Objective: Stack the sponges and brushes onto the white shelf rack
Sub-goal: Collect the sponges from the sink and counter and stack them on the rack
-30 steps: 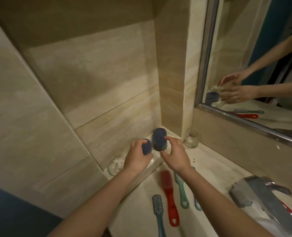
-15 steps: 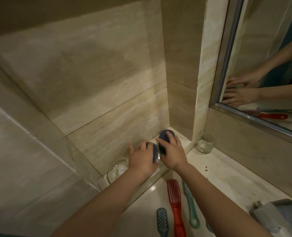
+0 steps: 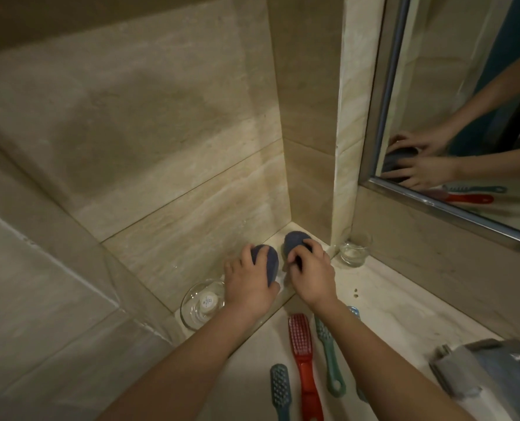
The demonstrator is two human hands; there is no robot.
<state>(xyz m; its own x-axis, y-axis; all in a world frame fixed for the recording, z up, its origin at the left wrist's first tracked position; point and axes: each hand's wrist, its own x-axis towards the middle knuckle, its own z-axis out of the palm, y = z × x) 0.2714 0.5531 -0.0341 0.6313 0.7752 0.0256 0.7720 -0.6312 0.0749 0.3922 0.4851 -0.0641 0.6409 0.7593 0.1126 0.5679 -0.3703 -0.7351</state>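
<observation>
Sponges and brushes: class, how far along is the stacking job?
Done: nothing released yet. In hand: the left hand grips one blue sponge, the right hand the second sponge, both at the corner ledge. Left: the red brush, green brush and teal brush lie on the counter below.

A raised stone ledge [image 3: 284, 284] in the tiled corner carries the near sponge [image 3: 267, 262] and the corner sponge [image 3: 295, 240], both dark blue, plus a glass bowl [image 3: 201, 305]. On the lower counter [image 3: 389, 299] are a drinking glass [image 3: 353, 250], a red brush [image 3: 302, 360], a green brush [image 3: 328, 360], a teal brush [image 3: 280, 390] and a half-hidden blue brush [image 3: 354, 311].
</observation>
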